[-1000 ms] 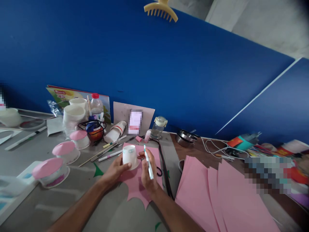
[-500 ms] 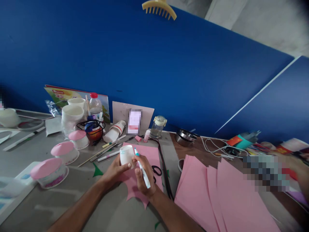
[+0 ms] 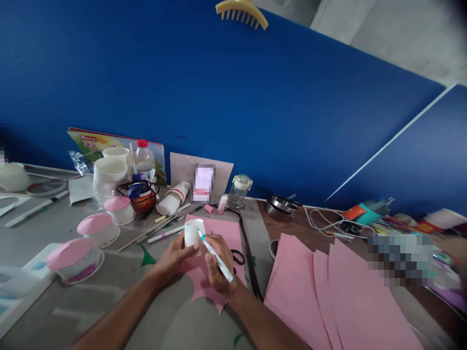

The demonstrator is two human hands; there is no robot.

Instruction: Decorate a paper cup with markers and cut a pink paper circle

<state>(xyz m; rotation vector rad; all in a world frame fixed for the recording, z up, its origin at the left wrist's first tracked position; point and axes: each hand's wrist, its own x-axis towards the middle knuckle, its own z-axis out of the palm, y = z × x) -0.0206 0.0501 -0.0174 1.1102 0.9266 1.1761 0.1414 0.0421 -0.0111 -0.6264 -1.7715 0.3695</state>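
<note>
My left hand [image 3: 177, 255] is wrapped round a white paper cup [image 3: 193, 234], which bears faint teal marks near its rim. In my right hand [image 3: 221, 265] is a white marker [image 3: 219, 261] with a teal tip, pointing at the cup's side; whether the tip touches cannot be told. Below both hands lies a cut sheet of pink paper [image 3: 206, 287] with a jagged front edge. A pair of black-handled scissors [image 3: 238, 257] lies on it, partly hidden by my right hand.
Three pink-topped cups [image 3: 97, 224] stand on the left, before stacked white cups [image 3: 109, 172]. Pink sheets [image 3: 302, 287] cover the right front. Behind are a glass jar [image 3: 239, 192], a metal bowl [image 3: 280, 208] and white cables [image 3: 321, 222]. A dark strap [image 3: 250, 257] runs alongside the scissors.
The cup has turned and shifted slightly right in my left hand. The marker's tip has moved left and down, closer to the cup. A hand at the far right has left the view.
</note>
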